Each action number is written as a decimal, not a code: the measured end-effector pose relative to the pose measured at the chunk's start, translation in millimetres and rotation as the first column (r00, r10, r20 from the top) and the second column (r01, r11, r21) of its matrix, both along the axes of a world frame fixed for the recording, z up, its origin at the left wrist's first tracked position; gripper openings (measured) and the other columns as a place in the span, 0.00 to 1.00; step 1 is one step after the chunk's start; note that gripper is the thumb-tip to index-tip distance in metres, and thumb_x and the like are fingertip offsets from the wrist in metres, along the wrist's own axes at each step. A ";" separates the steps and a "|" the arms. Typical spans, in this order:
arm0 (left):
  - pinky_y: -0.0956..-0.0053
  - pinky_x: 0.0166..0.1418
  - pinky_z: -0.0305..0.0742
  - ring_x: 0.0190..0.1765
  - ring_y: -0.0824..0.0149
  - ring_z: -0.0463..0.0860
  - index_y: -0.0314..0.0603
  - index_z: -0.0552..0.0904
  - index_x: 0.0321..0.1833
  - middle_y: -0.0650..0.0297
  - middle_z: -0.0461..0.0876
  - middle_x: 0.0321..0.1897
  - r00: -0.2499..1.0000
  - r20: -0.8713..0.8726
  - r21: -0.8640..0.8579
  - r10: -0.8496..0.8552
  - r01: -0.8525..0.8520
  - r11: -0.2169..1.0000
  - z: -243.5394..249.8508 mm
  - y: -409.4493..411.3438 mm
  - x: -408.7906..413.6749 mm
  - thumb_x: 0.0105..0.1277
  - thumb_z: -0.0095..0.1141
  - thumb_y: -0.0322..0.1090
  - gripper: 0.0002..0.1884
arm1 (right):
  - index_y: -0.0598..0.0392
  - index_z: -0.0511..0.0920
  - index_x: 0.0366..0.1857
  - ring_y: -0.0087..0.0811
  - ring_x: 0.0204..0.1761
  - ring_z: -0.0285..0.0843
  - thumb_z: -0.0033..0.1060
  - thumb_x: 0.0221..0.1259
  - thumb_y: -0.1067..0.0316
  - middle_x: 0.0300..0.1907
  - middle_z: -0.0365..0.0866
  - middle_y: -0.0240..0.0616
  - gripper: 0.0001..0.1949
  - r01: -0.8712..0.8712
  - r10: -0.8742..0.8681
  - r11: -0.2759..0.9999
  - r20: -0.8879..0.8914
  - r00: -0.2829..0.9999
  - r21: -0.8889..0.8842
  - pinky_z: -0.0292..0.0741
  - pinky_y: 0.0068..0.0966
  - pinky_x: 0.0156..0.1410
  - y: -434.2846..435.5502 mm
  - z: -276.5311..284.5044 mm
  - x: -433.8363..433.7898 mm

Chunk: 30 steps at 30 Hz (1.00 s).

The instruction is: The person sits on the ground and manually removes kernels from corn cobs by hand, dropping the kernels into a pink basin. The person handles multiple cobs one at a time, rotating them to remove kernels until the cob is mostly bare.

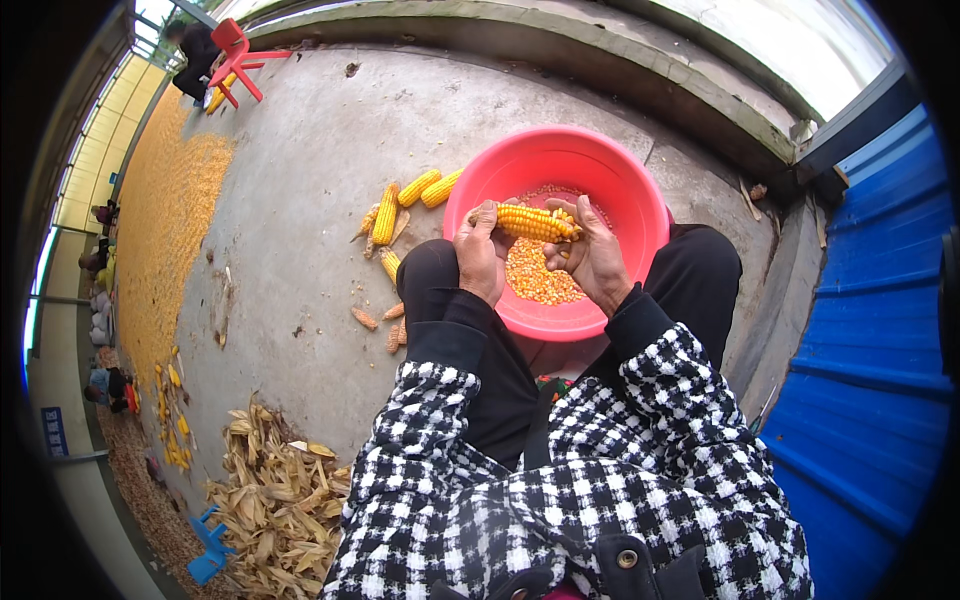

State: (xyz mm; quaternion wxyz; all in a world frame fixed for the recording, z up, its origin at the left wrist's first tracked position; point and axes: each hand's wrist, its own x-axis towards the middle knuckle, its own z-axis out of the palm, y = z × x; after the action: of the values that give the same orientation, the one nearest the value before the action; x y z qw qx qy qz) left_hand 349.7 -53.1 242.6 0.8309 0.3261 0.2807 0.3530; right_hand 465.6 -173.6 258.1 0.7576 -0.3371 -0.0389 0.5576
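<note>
My left hand [481, 251] grips one end of a yellow corn cob [531, 223] above a pink plastic basin [480, 157]. At the cob's other end is my right hand [592, 251], its thumb up beside the tip and its fingers curled below, with a few kernels at them. Loose corn kernels [541, 276] lie in the bottom of the basin, which stands in front of me between my knees. Left of it, several whole corn cobs [385, 214] rest on the concrete floor. Bare shelled cobs [364, 319] lie near my left knee.
A heap of dry corn husks [277, 495] and a blue chair [209, 546] are at lower left. Corn kernels [169, 225] cover a wide strip of floor farther left. A person [196, 56] sits by a red chair [237, 56]. Blue sheet metal [870, 315] stands on the right.
</note>
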 end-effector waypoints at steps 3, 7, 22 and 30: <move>0.63 0.59 0.79 0.51 0.58 0.84 0.35 0.76 0.50 0.52 0.83 0.48 0.999 -0.032 -0.019 0.017 -0.018 1.000 -5.9 2.0 -0.1 0.76 0.47 0.38 0.12 | 0.61 0.72 0.59 0.31 0.30 0.84 0.47 0.75 0.54 0.40 0.81 0.44 0.20 -0.015 0.012 1.000 0.114 0.993 0.019 0.84 0.26 0.33 0.7 1.4 0.9; 0.63 0.55 0.81 0.47 0.61 0.84 0.36 0.77 0.49 0.55 0.83 0.45 0.982 -0.190 -0.018 -0.017 0.014 1.000 -10.7 -5.7 1.9 0.76 0.48 0.40 0.13 | 0.62 0.73 0.55 0.30 0.24 0.83 0.45 0.76 0.55 0.36 0.81 0.44 0.19 0.101 -0.077 0.991 0.248 0.966 -0.085 0.83 0.23 0.26 1.1 -10.9 -1.5; 0.69 0.49 0.83 0.43 0.65 0.84 0.38 0.74 0.50 0.59 0.82 0.43 0.982 -0.187 0.052 0.024 -0.015 0.999 -9.9 -8.9 2.5 0.75 0.51 0.38 0.11 | 0.61 0.74 0.48 0.27 0.20 0.80 0.51 0.73 0.57 0.33 0.79 0.40 0.16 0.125 -0.087 0.983 0.263 0.961 -0.131 0.81 0.24 0.23 5.2 -8.1 -1.9; 0.69 0.55 0.81 0.53 0.61 0.83 0.38 0.74 0.51 0.50 0.81 0.53 0.993 -0.101 0.224 -0.066 0.087 0.971 5.3 -17.4 6.2 0.76 0.48 0.34 0.08 | 0.58 0.74 0.45 0.27 0.19 0.80 0.49 0.71 0.41 0.32 0.79 0.37 0.25 0.137 -0.075 0.959 0.242 0.967 -0.248 0.80 0.24 0.19 2.5 -14.4 1.9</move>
State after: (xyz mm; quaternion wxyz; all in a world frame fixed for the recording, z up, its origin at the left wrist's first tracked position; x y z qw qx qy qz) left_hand 356.0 -70.5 247.9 0.7870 0.4459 0.2638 0.3351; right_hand 467.6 -171.1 243.8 0.7255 -0.4984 -0.0338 0.4734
